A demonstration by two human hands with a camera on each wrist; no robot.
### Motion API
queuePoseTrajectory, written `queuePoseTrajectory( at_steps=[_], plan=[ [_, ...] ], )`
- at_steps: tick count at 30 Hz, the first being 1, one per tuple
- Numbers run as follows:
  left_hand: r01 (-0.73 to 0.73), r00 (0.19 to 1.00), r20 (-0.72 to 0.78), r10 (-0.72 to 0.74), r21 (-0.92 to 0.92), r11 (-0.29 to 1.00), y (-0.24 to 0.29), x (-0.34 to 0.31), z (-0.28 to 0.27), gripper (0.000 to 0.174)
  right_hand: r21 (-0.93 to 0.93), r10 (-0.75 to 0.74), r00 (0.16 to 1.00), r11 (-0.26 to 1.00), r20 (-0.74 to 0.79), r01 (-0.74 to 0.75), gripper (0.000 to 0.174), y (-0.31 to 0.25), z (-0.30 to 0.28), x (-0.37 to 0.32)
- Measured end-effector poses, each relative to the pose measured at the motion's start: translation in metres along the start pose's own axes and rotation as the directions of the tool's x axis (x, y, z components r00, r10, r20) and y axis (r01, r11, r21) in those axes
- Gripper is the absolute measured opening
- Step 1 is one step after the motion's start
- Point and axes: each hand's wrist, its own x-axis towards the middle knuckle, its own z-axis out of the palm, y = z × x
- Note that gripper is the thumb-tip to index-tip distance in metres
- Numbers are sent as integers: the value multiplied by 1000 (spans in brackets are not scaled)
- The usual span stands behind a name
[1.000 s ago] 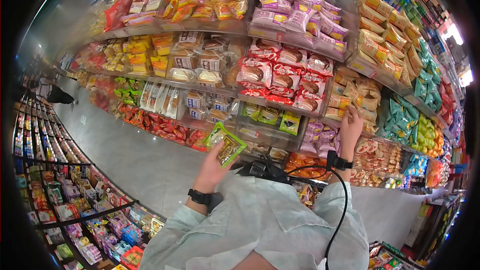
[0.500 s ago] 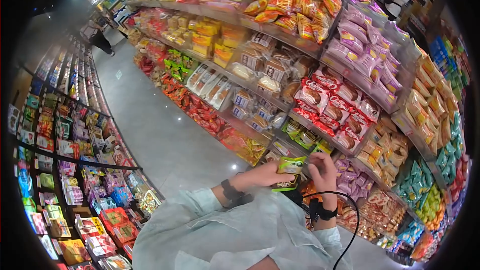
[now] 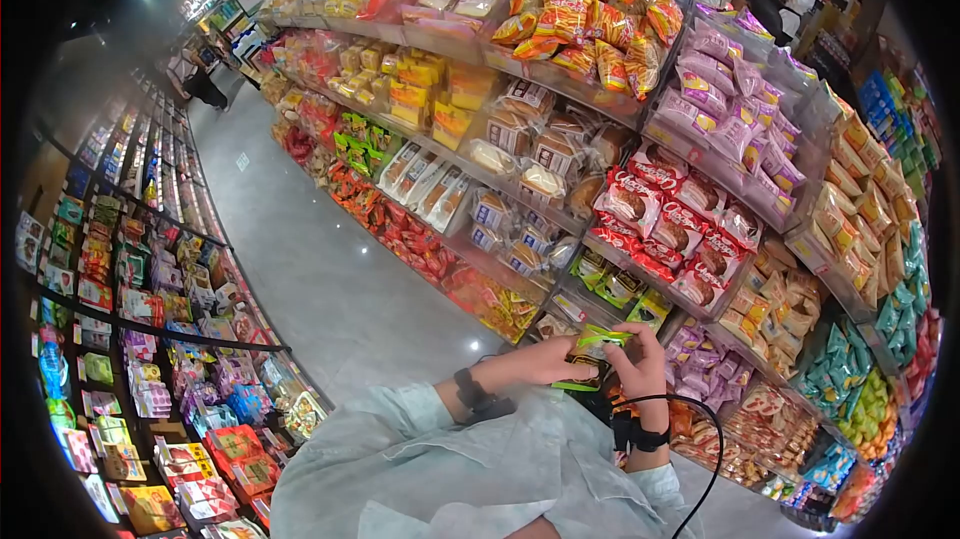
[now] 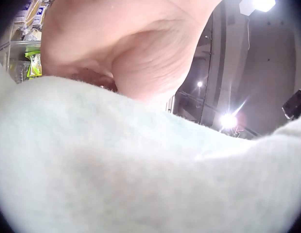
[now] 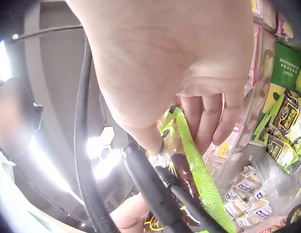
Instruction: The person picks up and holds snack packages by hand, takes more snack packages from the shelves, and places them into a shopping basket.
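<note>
A green-edged snack packet (image 3: 600,339) with a dark printed panel is held between both hands in front of the shirt. My left hand (image 3: 548,361) grips it from the left side. At its upper right edge, my right hand (image 3: 642,364) pinches it between thumb and fingers. Close up in the right wrist view, the packet's bright green sealed edge (image 5: 201,179) runs down from under the right hand (image 5: 174,63). In the left wrist view, the left palm (image 4: 126,43) shows above a pale sleeve (image 4: 116,160), and its fingertips are hidden.
Behind the hands, a bin of similar green packets (image 3: 620,286) sits below red chocolate pie packs (image 3: 675,229). Tiered snack shelves run along the aisle floor (image 3: 350,289), with another rack (image 3: 140,339) at left. A black cable (image 3: 715,439) loops by the right wrist. Other people stand farther off.
The right hand has come from the tan packets on the shelf to the green packet and now pinches it. The left hand has brought the packet rightward. The view has swung left.
</note>
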Motion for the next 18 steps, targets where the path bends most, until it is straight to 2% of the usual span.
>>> queuePoseTrajectory(
  at_steps=[1, 4, 7, 10, 13, 16, 18],
  plan=[
    [4, 1000, -6, -4, 55, 998, 8, -2, -1, 55, 0, 13, 1000, 1000, -22, -13, 30, 1, -2, -1],
    [-223, 972, -82, 219, -35, 974, -20, 7, 5, 55, 104, 90, 993, 991, -75, -82, 26, 2, -5, -4],
    [-138, 989, -51, 136, -45, 989, -26, 7, 2, 50, 153, 74, 993, 986, -95, -59, 24, 3, -8, -4],
    [-122, 991, -69, 114, -117, 986, -31, 8, 1, 46, 187, 94, 991, 979, -91, -75, 25, 7, -10, -3],
    [-95, 995, -56, 85, -197, 976, -28, 6, -1, 43, 127, 36, 994, 992, -104, -23, 24, 10, -9, -1],
    [-146, 986, -112, 121, -255, 956, -36, 11, 2, 33, 132, 68, 994, 990, -89, -56, 25, 8, -10, 1],
    [-175, 982, -128, 142, -307, 935, -40, 13, 3, 33, 138, 59, 994, 989, -91, -46, 25, 3, -10, 2]
  ],
)
